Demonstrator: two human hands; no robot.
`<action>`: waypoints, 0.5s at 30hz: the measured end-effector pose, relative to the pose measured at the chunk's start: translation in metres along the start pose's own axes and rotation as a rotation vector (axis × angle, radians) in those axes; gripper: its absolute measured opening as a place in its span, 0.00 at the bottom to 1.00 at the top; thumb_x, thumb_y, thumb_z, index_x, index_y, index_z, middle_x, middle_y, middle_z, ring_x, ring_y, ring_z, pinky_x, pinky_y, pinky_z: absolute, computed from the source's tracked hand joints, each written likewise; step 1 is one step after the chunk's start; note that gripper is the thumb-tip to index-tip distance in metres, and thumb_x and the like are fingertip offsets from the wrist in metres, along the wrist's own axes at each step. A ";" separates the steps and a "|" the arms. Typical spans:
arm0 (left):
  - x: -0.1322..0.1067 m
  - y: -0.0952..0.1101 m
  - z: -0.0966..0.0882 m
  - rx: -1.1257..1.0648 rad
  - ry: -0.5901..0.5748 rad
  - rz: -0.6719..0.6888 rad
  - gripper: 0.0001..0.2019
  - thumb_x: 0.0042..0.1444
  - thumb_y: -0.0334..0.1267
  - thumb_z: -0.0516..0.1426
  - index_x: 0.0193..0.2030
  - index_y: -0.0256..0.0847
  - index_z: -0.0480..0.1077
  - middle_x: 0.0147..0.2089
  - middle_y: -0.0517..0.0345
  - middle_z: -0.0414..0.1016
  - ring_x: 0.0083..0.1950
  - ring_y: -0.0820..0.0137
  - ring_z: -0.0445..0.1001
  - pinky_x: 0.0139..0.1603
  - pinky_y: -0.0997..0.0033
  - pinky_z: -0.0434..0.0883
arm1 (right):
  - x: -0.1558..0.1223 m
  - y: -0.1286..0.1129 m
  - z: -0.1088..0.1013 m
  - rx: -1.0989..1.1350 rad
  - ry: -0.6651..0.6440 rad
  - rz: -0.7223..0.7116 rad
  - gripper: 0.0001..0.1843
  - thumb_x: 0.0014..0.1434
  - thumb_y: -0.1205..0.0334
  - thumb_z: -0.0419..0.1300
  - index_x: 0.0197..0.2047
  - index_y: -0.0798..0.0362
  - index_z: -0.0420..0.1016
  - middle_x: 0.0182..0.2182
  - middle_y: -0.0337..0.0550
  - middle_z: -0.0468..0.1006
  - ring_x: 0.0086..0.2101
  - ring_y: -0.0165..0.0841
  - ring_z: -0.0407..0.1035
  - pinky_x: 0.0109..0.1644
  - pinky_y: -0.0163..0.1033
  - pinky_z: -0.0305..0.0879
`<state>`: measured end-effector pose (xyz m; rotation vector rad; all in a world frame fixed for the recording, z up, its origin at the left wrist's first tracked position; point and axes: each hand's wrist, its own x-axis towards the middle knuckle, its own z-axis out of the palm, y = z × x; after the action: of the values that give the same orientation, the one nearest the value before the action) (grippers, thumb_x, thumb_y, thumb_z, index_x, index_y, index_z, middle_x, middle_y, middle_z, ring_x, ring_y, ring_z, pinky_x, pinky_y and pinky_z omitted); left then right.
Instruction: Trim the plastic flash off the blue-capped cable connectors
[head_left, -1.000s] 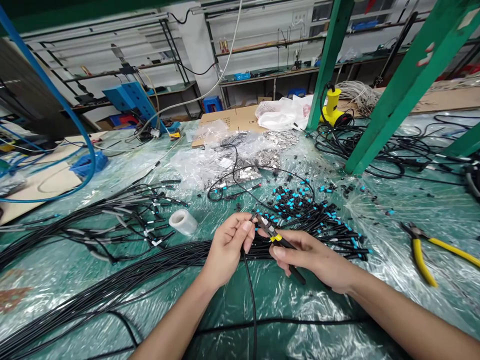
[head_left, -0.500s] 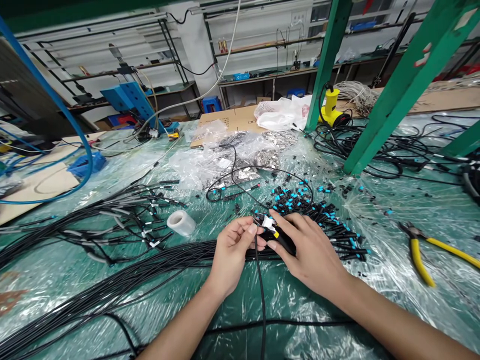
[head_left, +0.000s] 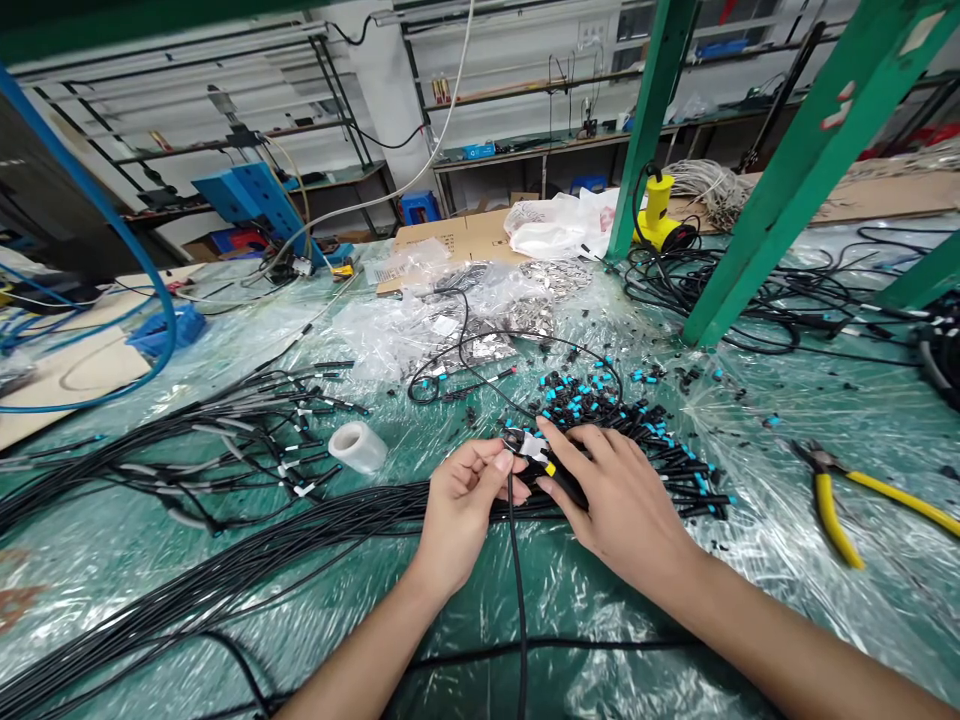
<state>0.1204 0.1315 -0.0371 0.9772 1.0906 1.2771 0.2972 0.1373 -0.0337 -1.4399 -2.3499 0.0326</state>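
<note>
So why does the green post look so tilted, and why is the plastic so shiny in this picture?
In the head view, the picture seems to bend toward its edges, so the green metal post leans steeply; white glare shines off the clear plastic sheet; the left hand, right hand and black cable end look fairly sharp.

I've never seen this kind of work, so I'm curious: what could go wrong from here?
The black cable connector held between the left hand and right hand might slip into the nearby heap of blue-tipped connectors and be hard to pick out. Its hanging cable could perhaps snag on the bundled black cables. Small loose black pieces on the crinkly plastic sheet could easily get lost.
</note>
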 end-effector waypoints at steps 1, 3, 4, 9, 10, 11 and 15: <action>0.001 0.000 -0.001 0.012 -0.005 0.010 0.11 0.56 0.42 0.60 0.40 0.37 0.69 0.33 0.59 0.77 0.27 0.78 0.73 0.32 0.76 0.71 | 0.000 0.000 -0.001 0.001 -0.012 0.005 0.29 0.67 0.51 0.49 0.69 0.45 0.52 0.47 0.47 0.70 0.44 0.41 0.64 0.51 0.52 0.66; 0.002 0.000 -0.004 0.060 -0.023 0.043 0.10 0.57 0.42 0.60 0.41 0.37 0.70 0.33 0.60 0.77 0.26 0.79 0.72 0.33 0.77 0.70 | -0.001 0.000 -0.002 0.021 -0.042 0.016 0.29 0.67 0.51 0.48 0.69 0.44 0.51 0.46 0.46 0.70 0.43 0.41 0.65 0.49 0.52 0.67; 0.003 0.000 -0.006 0.097 -0.035 0.063 0.10 0.58 0.42 0.59 0.42 0.38 0.71 0.32 0.61 0.76 0.26 0.80 0.71 0.34 0.77 0.69 | -0.001 0.001 -0.004 0.042 -0.060 0.020 0.29 0.67 0.50 0.48 0.69 0.44 0.51 0.46 0.46 0.71 0.43 0.41 0.66 0.48 0.51 0.67; 0.009 0.007 -0.017 0.300 -0.090 0.130 0.11 0.60 0.43 0.57 0.42 0.38 0.74 0.27 0.64 0.71 0.28 0.80 0.68 0.37 0.77 0.65 | 0.001 0.005 -0.016 0.285 -0.202 0.070 0.30 0.65 0.47 0.52 0.68 0.38 0.53 0.44 0.43 0.73 0.40 0.38 0.69 0.42 0.44 0.66; 0.010 0.009 -0.018 0.327 -0.099 0.143 0.11 0.60 0.43 0.56 0.43 0.39 0.74 0.28 0.64 0.70 0.28 0.80 0.68 0.38 0.77 0.65 | 0.002 0.006 -0.018 0.351 -0.240 0.088 0.30 0.64 0.47 0.53 0.68 0.37 0.54 0.43 0.42 0.74 0.38 0.37 0.69 0.41 0.43 0.65; 0.011 0.011 -0.020 0.352 -0.110 0.153 0.11 0.61 0.42 0.56 0.43 0.39 0.74 0.28 0.64 0.70 0.29 0.80 0.67 0.39 0.76 0.64 | 0.003 0.007 -0.021 0.422 -0.276 0.101 0.30 0.63 0.47 0.54 0.67 0.36 0.56 0.42 0.41 0.74 0.37 0.36 0.69 0.41 0.42 0.64; 0.011 0.014 -0.026 0.398 -0.161 0.167 0.10 0.61 0.42 0.55 0.42 0.40 0.74 0.27 0.65 0.67 0.29 0.80 0.66 0.40 0.76 0.63 | 0.008 0.009 -0.030 0.840 -0.402 0.078 0.26 0.62 0.49 0.57 0.63 0.38 0.64 0.41 0.39 0.75 0.39 0.34 0.67 0.47 0.40 0.61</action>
<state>0.0918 0.1430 -0.0301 1.4705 1.1794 1.1096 0.3110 0.1434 -0.0054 -1.1351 -2.1065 1.2635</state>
